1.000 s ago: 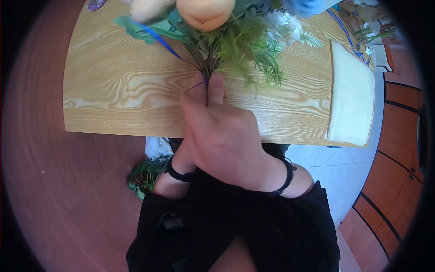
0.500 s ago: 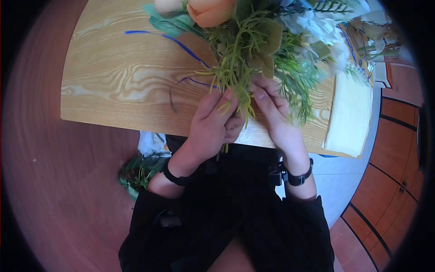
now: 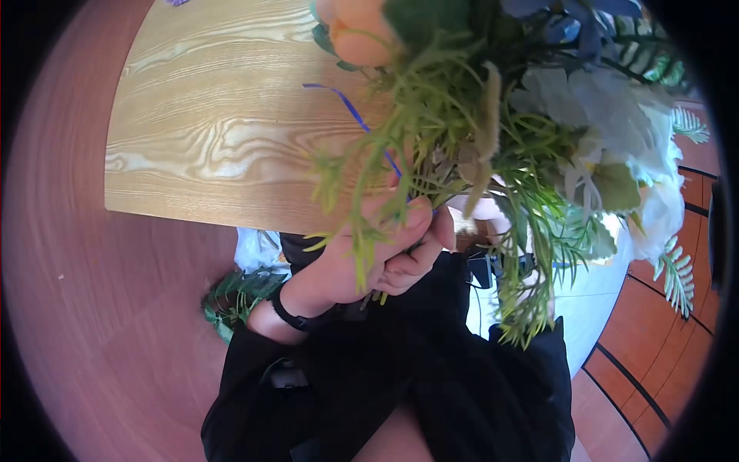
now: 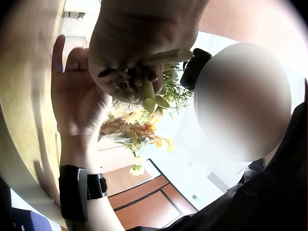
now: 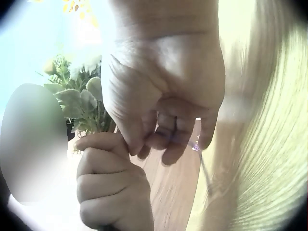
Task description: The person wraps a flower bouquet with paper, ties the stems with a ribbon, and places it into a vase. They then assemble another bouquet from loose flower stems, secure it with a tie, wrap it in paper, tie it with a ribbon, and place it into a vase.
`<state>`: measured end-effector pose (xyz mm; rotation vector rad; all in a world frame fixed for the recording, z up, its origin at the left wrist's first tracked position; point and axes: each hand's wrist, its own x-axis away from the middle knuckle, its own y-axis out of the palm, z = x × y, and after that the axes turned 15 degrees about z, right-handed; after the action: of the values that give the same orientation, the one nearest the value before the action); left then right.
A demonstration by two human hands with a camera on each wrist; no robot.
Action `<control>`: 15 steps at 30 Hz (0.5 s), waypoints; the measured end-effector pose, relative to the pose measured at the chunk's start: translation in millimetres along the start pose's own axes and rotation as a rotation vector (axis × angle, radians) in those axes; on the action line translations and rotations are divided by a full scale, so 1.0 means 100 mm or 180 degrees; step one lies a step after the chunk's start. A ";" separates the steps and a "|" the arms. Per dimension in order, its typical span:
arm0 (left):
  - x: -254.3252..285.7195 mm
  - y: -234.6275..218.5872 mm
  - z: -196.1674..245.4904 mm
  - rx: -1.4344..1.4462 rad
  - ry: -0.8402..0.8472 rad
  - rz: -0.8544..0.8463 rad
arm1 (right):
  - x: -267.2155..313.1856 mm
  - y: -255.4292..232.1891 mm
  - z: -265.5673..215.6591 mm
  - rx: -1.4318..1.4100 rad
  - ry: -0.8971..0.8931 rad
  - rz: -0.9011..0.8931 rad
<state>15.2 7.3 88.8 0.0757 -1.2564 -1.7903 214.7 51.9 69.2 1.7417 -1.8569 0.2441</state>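
My left hand (image 3: pixel 377 254) grips the stems of an artificial bouquet (image 3: pixel 493 131) near the table's front edge. Cut stem ends (image 4: pixel 149 98) stick out below that fist in the left wrist view. The bouquet leans right, with a peach flower (image 3: pixel 362 35), white flowers (image 3: pixel 654 208) and trailing greenery. Foliage mostly hides my right hand (image 5: pixel 163 91) in the head view. Its thumb and curled fingers pinch a thin blue ribbon (image 5: pixel 178 139) right beside the left fist in the right wrist view. A loose blue ribbon end (image 3: pixel 350 112) rises left of the stems.
The wooden table (image 3: pixel 208 154) spans the area ahead, its front edge just beyond my lap. On the floor at left lie a white bag (image 3: pixel 258 248) and a heap of greenery (image 3: pixel 239 296). Wooden cabinets (image 3: pixel 647 339) stand at the right.
My hands were crossed at the stems, then parted to either side. The bouquet has tilted right and come nearer my body, and my right hand has passed behind its foliage.
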 end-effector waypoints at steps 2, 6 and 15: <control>0.03 0.04 0.05 -0.0096 0.0166 0.0052 | -0.02 -0.02 -0.01 0.0089 -0.0291 -0.0236; 0.05 -0.03 0.09 0.0034 0.0356 0.0081 | -0.08 -0.04 -0.03 0.0249 -0.0864 -0.0690; 0.05 -0.31 0.15 0.0917 0.0377 0.0150 | -0.26 0.01 -0.13 0.1160 -0.1577 -0.0845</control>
<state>-14.8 16.7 74.2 0.3079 -1.4096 -1.5316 216.5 81.2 66.5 2.4541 -1.9671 0.0460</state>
